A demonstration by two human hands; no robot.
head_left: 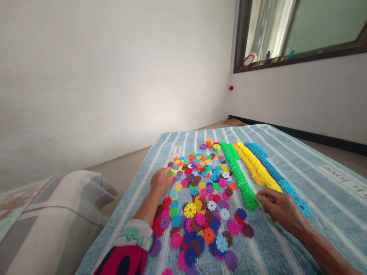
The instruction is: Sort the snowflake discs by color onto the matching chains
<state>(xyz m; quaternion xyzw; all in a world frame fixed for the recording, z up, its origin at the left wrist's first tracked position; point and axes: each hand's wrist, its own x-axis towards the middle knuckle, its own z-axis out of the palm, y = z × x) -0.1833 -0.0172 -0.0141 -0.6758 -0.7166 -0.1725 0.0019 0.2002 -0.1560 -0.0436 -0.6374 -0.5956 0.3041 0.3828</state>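
Notched plastic snowflake discs (190,210) in many colours lie in a loose spread over the striped cloth. My left hand (162,180) is at the left edge of this spread, its fingers closed around a green disc (171,173). To the right, green discs are laid overlapping in a long row (241,179). My right hand (282,208) is at the near end of that row, with thumb and fingertips pinched beside the last green disc (251,203); anything between those fingertips is hidden. Further right run a yellow row (259,168) and a blue row (279,181).
Small stacks of orange (209,143), purple (203,146) and light green discs (217,148) stand at the far end. The blue striped cloth (321,198) covers the surface. A grey and white covered thing (65,214) is at the left. Walls and a window (315,26) lie beyond.
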